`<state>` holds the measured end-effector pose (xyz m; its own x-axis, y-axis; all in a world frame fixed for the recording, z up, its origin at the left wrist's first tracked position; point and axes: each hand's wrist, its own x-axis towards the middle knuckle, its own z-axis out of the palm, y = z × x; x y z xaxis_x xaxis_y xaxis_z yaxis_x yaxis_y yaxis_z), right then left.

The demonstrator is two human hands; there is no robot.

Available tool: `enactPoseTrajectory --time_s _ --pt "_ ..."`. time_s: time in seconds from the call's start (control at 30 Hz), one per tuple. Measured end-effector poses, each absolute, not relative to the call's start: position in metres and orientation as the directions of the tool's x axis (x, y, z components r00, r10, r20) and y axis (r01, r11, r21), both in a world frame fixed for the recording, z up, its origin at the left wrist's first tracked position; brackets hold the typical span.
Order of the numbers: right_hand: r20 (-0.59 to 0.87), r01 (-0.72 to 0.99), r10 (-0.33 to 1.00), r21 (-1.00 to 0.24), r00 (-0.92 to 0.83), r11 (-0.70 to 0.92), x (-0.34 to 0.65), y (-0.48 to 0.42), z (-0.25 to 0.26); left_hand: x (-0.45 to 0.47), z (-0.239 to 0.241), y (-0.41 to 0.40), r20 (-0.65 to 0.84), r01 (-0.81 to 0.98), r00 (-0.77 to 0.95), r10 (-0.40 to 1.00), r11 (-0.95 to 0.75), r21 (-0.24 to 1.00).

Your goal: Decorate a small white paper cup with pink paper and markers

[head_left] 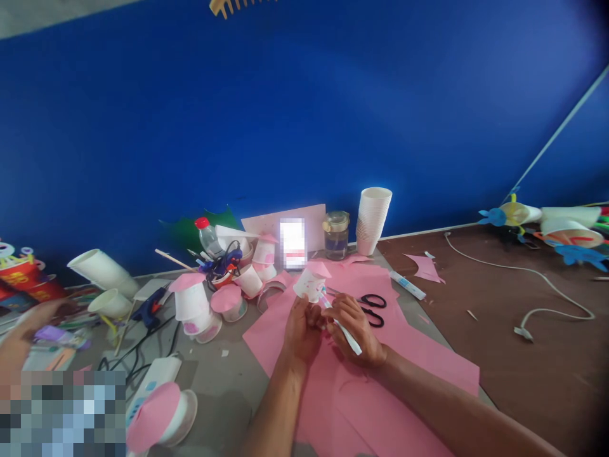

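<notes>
My left hand (304, 327) is closed round a white paper cup (308, 285), which is tilted and topped with a pink paper cone. Small coloured marks show on the cup's side. Between the fingers of my right hand (351, 327) is a white marker pen (349, 337), its tip up against the cup. Under both hands lie overlapping sheets of pink paper (428, 355). Black-handled scissors (373, 310) rest on the paper just beyond my right hand, their blades partly hidden. A second white pen (408, 285) lies at the paper's right edge.
A stack of paper cups (373, 222), a glass jar (336, 236) and a lit phone (292, 244) stand by the blue wall. Left are pink-topped cups (190, 301), a glue gun (150, 309) and a power strip (155, 381). Another person's arm (28, 330) reaches in. A white cable (547, 279) lies right.
</notes>
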<state>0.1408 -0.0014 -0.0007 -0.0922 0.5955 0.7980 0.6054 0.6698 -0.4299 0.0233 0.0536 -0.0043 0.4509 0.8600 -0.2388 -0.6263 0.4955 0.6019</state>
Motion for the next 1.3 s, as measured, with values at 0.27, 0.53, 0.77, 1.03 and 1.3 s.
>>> enactPoseTrajectory --time_s 0.27,0.53,0.77,1.03,1.3 --pt "0.790 0.602 0.601 -0.424 -0.119 0.677 0.1403 -0.0006 -0.0013 0.0253 0.0001 0.0487 -0.238 -0.639 0.425 0.873 0.476 0.605" --pt "0.778 0.606 0.617 -0.435 -0.118 0.665 0.1415 0.0001 -0.0028 0.0265 0.0020 0.0482 -0.239 -0.637 0.432 0.870 0.482 0.602" --pt "0.786 0.608 0.606 -0.423 -0.123 0.672 0.1415 0.0001 -0.0027 0.0258 0.0015 0.0493 -0.250 -0.627 0.418 0.874 0.476 0.617" --pt "0.795 0.632 0.603 -0.431 -0.071 0.643 0.1421 -0.0006 -0.0028 0.0246 0.0010 0.0497 -0.255 -0.608 0.440 0.861 0.494 0.621" --pt "0.791 0.623 0.603 -0.423 -0.101 0.658 0.1411 -0.0009 -0.0004 0.0253 -0.0024 0.0515 -0.249 -0.632 0.427 0.869 0.484 0.606"
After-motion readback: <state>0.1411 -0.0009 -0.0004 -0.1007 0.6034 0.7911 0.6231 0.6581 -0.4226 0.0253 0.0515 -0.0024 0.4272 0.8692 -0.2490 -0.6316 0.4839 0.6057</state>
